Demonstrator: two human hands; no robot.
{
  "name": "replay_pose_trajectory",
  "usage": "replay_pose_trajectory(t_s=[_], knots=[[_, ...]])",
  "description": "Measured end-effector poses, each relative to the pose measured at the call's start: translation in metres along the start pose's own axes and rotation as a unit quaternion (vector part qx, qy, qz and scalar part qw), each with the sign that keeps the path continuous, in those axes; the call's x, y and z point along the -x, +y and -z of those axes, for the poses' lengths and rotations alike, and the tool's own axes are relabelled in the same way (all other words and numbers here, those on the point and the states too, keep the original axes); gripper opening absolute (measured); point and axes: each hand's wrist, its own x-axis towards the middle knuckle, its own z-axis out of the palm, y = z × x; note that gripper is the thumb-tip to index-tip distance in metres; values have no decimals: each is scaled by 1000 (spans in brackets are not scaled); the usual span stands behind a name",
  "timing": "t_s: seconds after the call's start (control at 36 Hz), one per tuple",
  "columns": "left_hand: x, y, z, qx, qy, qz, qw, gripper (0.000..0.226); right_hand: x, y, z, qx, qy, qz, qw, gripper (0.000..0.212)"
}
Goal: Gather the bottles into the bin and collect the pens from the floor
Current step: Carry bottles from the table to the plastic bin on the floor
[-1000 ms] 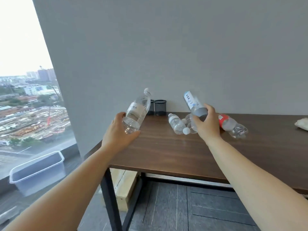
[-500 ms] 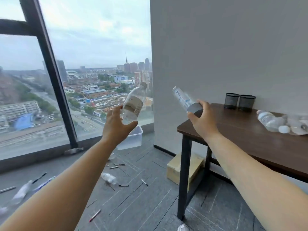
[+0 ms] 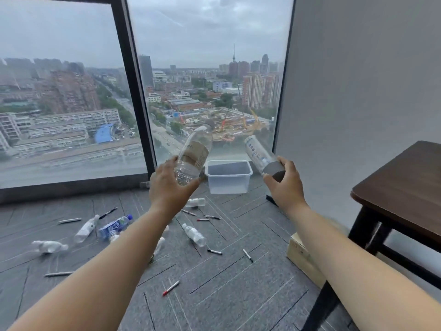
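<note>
Head view: left hand (image 3: 169,186) grips one brown-labelled bottle (image 3: 195,152), right hand (image 3: 284,188) one blue-printed bottle (image 3: 259,151); one bin (image 3: 228,185) beyond.

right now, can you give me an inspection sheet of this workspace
surface: grey tiled floor, strewn with bottles and pens
job's things: clear bin on the floor by the window; blue-labelled bottle and several clear ones lying on the floor; red-tipped pen and other pens scattered
clutter: light box beneath the table
grippers: left hand grips the brown-labelled bottle; right hand grips the blue-printed bottle; both are held in front of the bin
cables: nothing seen
surroundings: dark wooden table at right, window ahead, grey wall
</note>
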Motion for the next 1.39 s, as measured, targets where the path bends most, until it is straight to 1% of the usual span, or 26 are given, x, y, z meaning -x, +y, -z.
replay_pose_trajectory(t_s=[0.14,0.31,0.44,0.58,0.67,0.94,1.14,1.28,1.39], knots=[[-34,-35,-19,-19,0,1,1000,80,-27,18,-49,-6,-11,-21,1000,56],[-78,-53,-21,-26,4,-1,1000,80,-69,17,-85,-4,-24,-28,999,57],[-114,-57,-18,-17,2,-2,1000,81,-101,6,-99,1,-21,-32,999,60],[-148,-56,-27,-17,11,-18,1000,79,-125,8,-105,-31,-1,-31,999,56],[-172,-54,-40,-11,15,-12,1000,78,-143,17,-109,-37,-1,-24,999,56],[-255,-34,-118,-4,-5,1,1000,78,-241,69,-119,-48,-19,-59,997,55],[-315,-53,-182,-5,-18,7,1000,77,-310,113,-156,-44,-32,-95,994,52],[-356,-78,-227,-8,-30,23,999,83,-334,158,-195,-80,-61,-169,980,48],[-386,-96,-264,-13,-39,33,999,83,-352,196,-223,-85,-62,-217,971,50]])
